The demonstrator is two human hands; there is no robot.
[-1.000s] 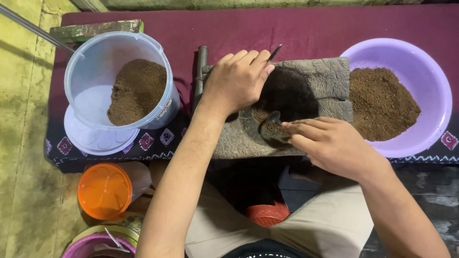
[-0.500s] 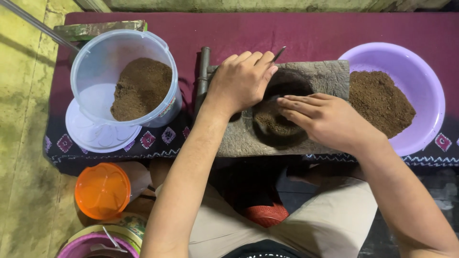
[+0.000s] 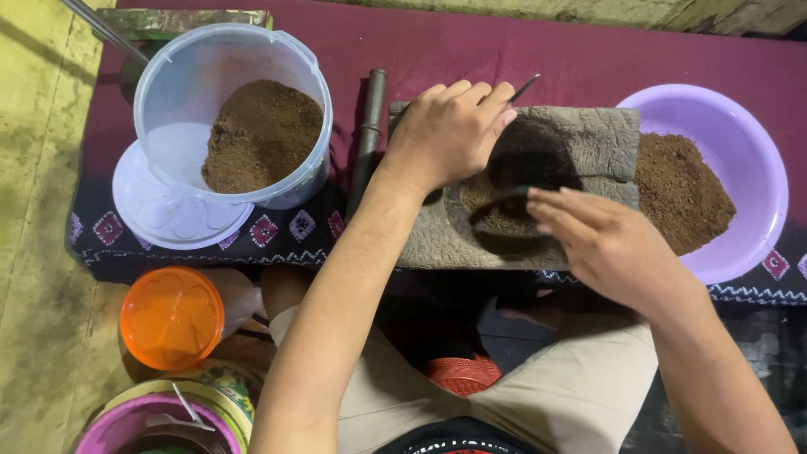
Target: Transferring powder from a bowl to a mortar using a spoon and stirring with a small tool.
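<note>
The left hand (image 3: 450, 130) lies palm down on the stone slab (image 3: 588, 139), fingers curled loosely together at the rim of its dark hollow – holding nothing that I can see. The right hand (image 3: 609, 244) comes in from the other side, fingers straight and close together, tips over the brown powder (image 3: 496, 220) in the hollow; whether it grips anything I cannot tell. The slab sits on the maroon cloth (image 3: 504, 46), between a clear tub (image 3: 231, 109) and a purple basin (image 3: 740, 160) – both holding the same powder

Grey wooden block (image 3: 437, 240) flat on maroon cloth, brown powder (image 3: 496, 214) in its hollow.
</note>
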